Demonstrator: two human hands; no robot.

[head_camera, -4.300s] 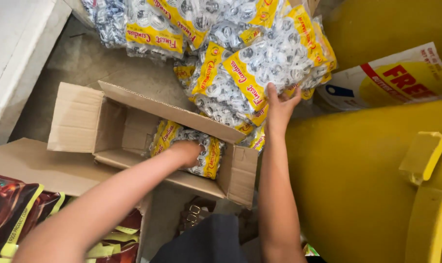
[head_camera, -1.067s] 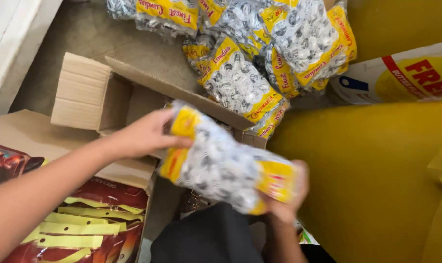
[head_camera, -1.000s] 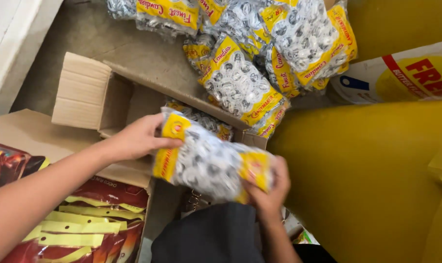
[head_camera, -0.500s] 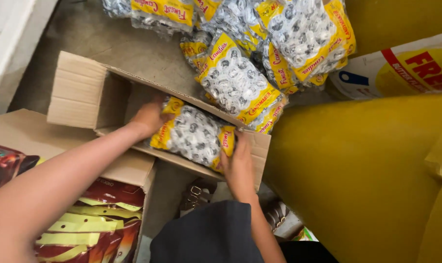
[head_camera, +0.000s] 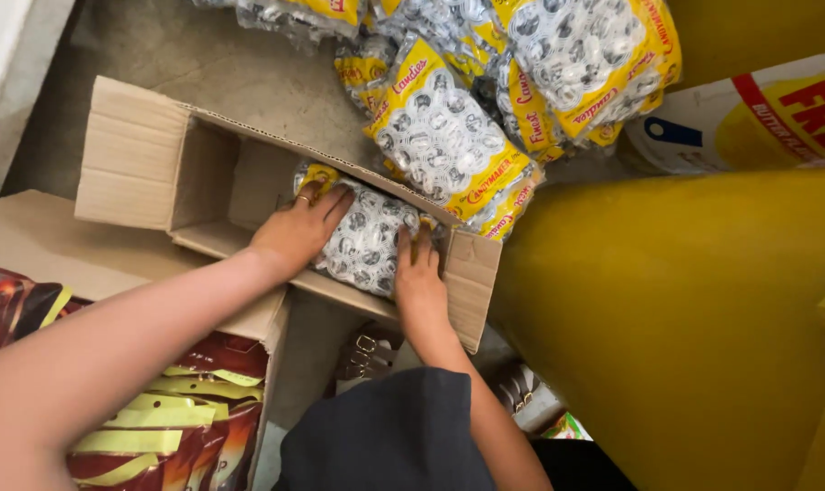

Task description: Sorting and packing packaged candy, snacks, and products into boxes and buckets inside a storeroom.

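Both arms are bare from the lower picture edge to the wrist — no sleeve, cuff or glove shows on either. The left hand (head_camera: 296, 232) carries one gold-coloured ring on a finger near the knuckle; its stone or face cannot be made out. The right hand (head_camera: 419, 282) carries no ring, band or watch on its fingers (head_camera: 414, 250) or wrist. Below the arms, the dark charcoal garment (head_camera: 390, 436) covers the lap — plain fabric, no visible print or seam. Fingernails are short and unpainted where visible.
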